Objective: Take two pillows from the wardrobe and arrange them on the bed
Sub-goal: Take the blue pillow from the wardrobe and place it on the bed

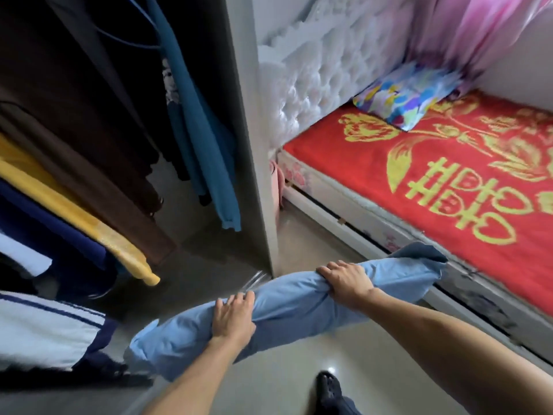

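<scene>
- Blue pillow (287, 307): held in the air over the floor, between wardrobe (251, 145) and bed (449, 181); soft, probably light, sags at both ends.
- Left hand (233, 317), right hand (347, 283): each grip clamped on bunched pillow fabric, near its middle.
- Patterned pillow (404, 95): at the bed's head edge.

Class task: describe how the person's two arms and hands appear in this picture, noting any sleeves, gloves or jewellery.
Both forearms are bare as far as the frame shows, with no sleeves in view. The left hand and the right hand wear no gloves, and no rings, watch or bracelet can be seen on either. Motion blur softens finer detail.
</scene>
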Demonstrator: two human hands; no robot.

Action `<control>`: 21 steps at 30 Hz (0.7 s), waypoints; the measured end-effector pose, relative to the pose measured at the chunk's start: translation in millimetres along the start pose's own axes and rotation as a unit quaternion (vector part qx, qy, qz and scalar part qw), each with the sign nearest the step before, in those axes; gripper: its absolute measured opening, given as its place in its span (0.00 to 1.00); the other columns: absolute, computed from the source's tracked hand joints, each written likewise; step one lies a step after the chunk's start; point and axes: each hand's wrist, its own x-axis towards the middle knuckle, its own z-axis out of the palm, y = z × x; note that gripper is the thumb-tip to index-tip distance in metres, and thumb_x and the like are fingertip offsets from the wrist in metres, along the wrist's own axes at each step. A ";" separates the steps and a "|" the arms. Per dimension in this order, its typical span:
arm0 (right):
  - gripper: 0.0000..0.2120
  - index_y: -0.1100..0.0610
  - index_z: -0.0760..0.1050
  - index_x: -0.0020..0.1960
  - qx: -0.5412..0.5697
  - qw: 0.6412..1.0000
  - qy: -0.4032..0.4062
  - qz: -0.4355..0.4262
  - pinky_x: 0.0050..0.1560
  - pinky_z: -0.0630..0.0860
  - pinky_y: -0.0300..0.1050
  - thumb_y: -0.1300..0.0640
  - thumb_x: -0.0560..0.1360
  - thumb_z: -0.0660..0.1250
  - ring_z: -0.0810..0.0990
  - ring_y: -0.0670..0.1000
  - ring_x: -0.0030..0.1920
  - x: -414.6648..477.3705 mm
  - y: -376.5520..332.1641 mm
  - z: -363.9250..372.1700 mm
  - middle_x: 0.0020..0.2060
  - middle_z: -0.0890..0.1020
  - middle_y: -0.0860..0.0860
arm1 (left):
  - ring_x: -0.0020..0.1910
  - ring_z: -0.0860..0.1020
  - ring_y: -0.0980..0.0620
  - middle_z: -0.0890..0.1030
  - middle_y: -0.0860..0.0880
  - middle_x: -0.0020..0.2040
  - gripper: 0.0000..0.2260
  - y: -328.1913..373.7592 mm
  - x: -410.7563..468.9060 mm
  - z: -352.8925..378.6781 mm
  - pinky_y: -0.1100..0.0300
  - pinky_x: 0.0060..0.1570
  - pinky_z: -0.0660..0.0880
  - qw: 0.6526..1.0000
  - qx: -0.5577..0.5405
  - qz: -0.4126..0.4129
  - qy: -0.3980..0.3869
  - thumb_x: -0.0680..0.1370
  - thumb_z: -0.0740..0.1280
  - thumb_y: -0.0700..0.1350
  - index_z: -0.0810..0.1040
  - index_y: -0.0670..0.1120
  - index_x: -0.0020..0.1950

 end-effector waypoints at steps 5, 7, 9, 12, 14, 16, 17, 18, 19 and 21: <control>0.19 0.50 0.69 0.63 -0.004 0.998 0.037 0.056 0.50 0.73 0.50 0.53 0.73 0.63 0.77 0.55 0.58 -21.8 91.6 -40.0 0.56 0.78 0.50 | 0.58 0.75 0.47 0.78 0.49 0.56 0.19 75.9 45.8 -46.9 0.51 0.57 0.67 0.996 0.022 0.080 0.043 0.70 0.62 0.40 0.67 0.49 0.60; 0.19 0.49 0.69 0.64 -0.006 0.996 0.050 0.070 0.51 0.73 0.50 0.53 0.73 0.63 0.76 0.55 0.59 -22.1 134.2 -51.0 0.57 0.78 0.50 | 0.56 0.76 0.46 0.78 0.48 0.56 0.20 106.7 70.9 -62.6 0.52 0.56 0.69 0.990 0.034 0.119 0.062 0.69 0.63 0.41 0.67 0.48 0.60; 0.18 0.49 0.69 0.64 -0.005 0.995 0.059 0.082 0.51 0.73 0.51 0.54 0.73 0.62 0.76 0.55 0.59 -19.2 180.7 -58.9 0.56 0.78 0.50 | 0.55 0.77 0.45 0.78 0.47 0.55 0.21 140.4 100.1 -77.0 0.51 0.54 0.71 0.984 0.047 0.154 0.076 0.69 0.64 0.43 0.67 0.47 0.62; 0.17 0.50 0.70 0.62 -0.006 0.993 0.072 0.097 0.53 0.72 0.51 0.55 0.73 0.62 0.76 0.56 0.58 -9.1 257.0 -69.0 0.54 0.78 0.51 | 0.52 0.78 0.45 0.78 0.47 0.54 0.20 198.4 148.9 -97.5 0.51 0.51 0.73 0.977 0.058 0.181 0.092 0.70 0.65 0.44 0.67 0.47 0.61; 0.18 0.49 0.69 0.62 -0.011 0.991 0.078 0.106 0.52 0.71 0.51 0.54 0.73 0.62 0.76 0.56 0.58 -1.2 309.2 -78.3 0.55 0.78 0.51 | 0.52 0.78 0.45 0.78 0.47 0.54 0.19 239.7 181.3 -114.1 0.51 0.51 0.73 0.975 0.059 0.191 0.097 0.70 0.65 0.44 0.67 0.47 0.60; 0.17 0.49 0.69 0.62 -0.017 0.990 0.079 0.115 0.50 0.71 0.51 0.53 0.73 0.62 0.76 0.56 0.58 3.8 356.5 -91.3 0.55 0.78 0.51 | 0.52 0.78 0.45 0.78 0.47 0.54 0.19 278.2 209.5 -131.4 0.50 0.51 0.73 0.973 0.060 0.202 0.098 0.70 0.65 0.45 0.67 0.47 0.59; 0.18 0.49 0.69 0.62 -0.020 0.990 0.079 0.117 0.50 0.71 0.50 0.53 0.73 0.62 0.76 0.55 0.58 6.7 378.2 -97.7 0.55 0.78 0.51 | 0.52 0.78 0.44 0.78 0.47 0.54 0.18 295.4 222.3 -139.5 0.50 0.51 0.73 0.972 0.058 0.205 0.099 0.70 0.65 0.45 0.67 0.47 0.59; 0.18 0.49 0.69 0.63 -0.024 0.989 0.084 0.118 0.50 0.71 0.50 0.53 0.73 0.62 0.76 0.55 0.58 10.8 397.9 -104.0 0.55 0.78 0.50 | 0.53 0.78 0.44 0.78 0.47 0.54 0.18 310.1 234.6 -147.5 0.50 0.50 0.73 0.972 0.055 0.206 0.101 0.70 0.65 0.45 0.67 0.47 0.58; 0.19 0.48 0.69 0.63 -0.027 0.989 0.088 0.118 0.51 0.71 0.50 0.54 0.73 0.62 0.76 0.55 0.58 15.8 416.1 -111.2 0.55 0.78 0.50 | 0.53 0.78 0.44 0.78 0.47 0.54 0.17 323.0 246.5 -155.5 0.49 0.50 0.73 0.971 0.053 0.208 0.103 0.70 0.65 0.45 0.67 0.47 0.58; 0.19 0.49 0.69 0.63 -0.028 0.988 0.092 0.118 0.51 0.72 0.51 0.54 0.72 0.62 0.76 0.55 0.58 27.8 446.6 -126.4 0.55 0.78 0.50 | 0.53 0.78 0.44 0.78 0.47 0.53 0.16 343.7 270.3 -170.4 0.49 0.50 0.74 0.971 0.047 0.211 0.102 0.71 0.65 0.46 0.67 0.47 0.57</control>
